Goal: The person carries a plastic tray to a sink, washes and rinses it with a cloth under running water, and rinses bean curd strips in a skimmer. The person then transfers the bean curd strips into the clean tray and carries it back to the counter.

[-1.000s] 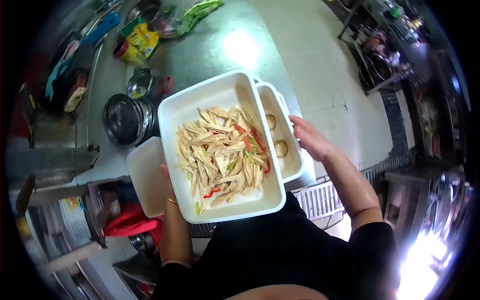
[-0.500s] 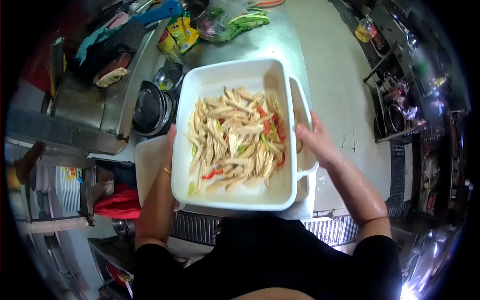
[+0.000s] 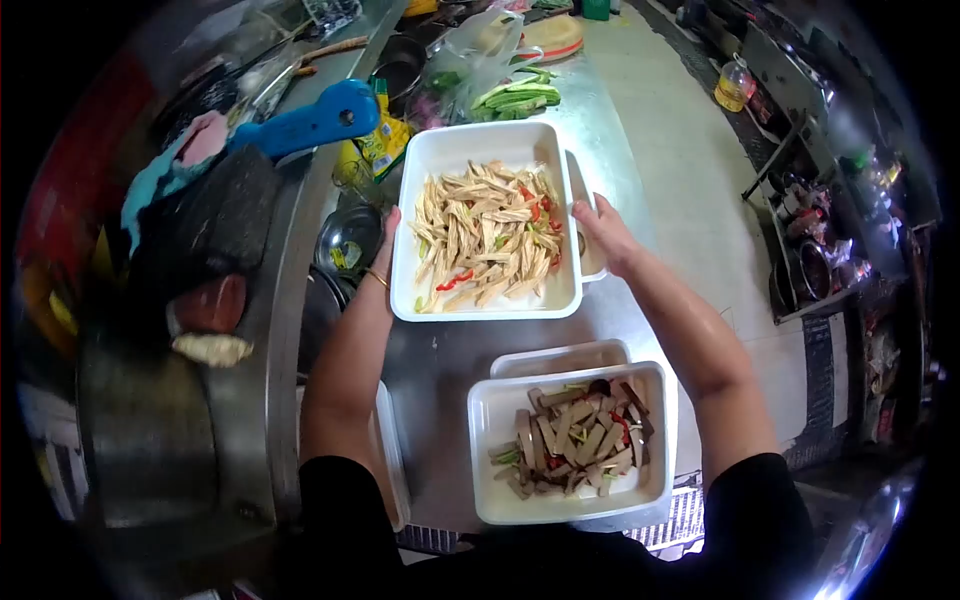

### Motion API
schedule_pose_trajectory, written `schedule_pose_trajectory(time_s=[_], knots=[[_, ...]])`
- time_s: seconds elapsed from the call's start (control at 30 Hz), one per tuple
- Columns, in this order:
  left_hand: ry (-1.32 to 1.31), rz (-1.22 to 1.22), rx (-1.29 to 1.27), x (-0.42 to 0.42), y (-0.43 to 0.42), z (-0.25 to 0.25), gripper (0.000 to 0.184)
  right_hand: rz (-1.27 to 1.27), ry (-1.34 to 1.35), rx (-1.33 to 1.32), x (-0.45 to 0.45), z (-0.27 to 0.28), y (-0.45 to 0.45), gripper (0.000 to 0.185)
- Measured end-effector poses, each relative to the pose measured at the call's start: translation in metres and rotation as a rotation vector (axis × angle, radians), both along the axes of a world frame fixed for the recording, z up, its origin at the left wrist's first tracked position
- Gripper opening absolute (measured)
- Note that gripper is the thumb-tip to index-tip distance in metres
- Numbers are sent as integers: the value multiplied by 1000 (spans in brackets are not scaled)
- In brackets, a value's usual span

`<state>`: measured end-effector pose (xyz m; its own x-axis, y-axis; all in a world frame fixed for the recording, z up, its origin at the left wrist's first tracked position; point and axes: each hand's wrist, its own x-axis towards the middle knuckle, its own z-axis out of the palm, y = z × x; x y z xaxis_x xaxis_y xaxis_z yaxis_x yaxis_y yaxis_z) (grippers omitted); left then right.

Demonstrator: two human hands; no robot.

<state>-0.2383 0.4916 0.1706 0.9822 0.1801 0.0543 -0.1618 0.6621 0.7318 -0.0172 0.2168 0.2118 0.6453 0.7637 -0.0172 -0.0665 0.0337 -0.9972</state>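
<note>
Both hands grip a white rectangular plastic tub (image 3: 488, 312), tilted slightly toward me over the counter. In it lie pale, wrinkled, beige strips (image 3: 490, 235) that look like tofu skin, mixed with red and green pepper pieces. My left hand (image 3: 388, 238) is closed on the tub's left side, mostly hidden behind the wall. On the right side, my right hand (image 3: 606, 236) holds the rim with the thumb near the top, beside another white container (image 3: 594, 262). Close to my body stands a second white tub (image 3: 570, 517) of grey-brown strips (image 3: 580, 435) with red and green bits.
The steel counter (image 3: 430, 370) carries a white container edge (image 3: 392, 455) by my left forearm. Black bowls (image 3: 345, 240), green vegetables (image 3: 518, 97), a plastic bag (image 3: 480, 50) and a round board (image 3: 553, 38) sit farther off. A blue-handled tool (image 3: 320, 118) lies left. Shelves (image 3: 800, 240) stand right.
My hands have carried the tub of beige strips forward, away from my body. The second tub with grey-brown strips, hidden before, now shows near me.
</note>
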Motion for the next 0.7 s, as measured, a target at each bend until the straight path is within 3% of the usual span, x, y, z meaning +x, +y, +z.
schedule_pose_trajectory(time_s=[0.13,0.27,0.43,0.5,0.57,0.63,0.7], knots=[[101,-32,-95,9,11,-35,96,-27,77,-61,14,-41,17,74],[116,-38,-128,16,26,-62,95,-65,82,-82,9,-41,21,75],[26,-92,-74,0,-7,-13,95,-146,-31,-110,-5,-11,10,75],[46,-9,25,-14,-31,13,97,-121,-151,-148,12,-16,6,76],[12,-63,-41,-36,-54,28,95,16,-97,-149,-24,35,-24,81],[86,24,-4,-65,-100,48,91,102,-129,-63,-30,34,-47,87],[143,139,-19,-93,-131,51,91,21,-96,-113,-62,58,-77,77]])
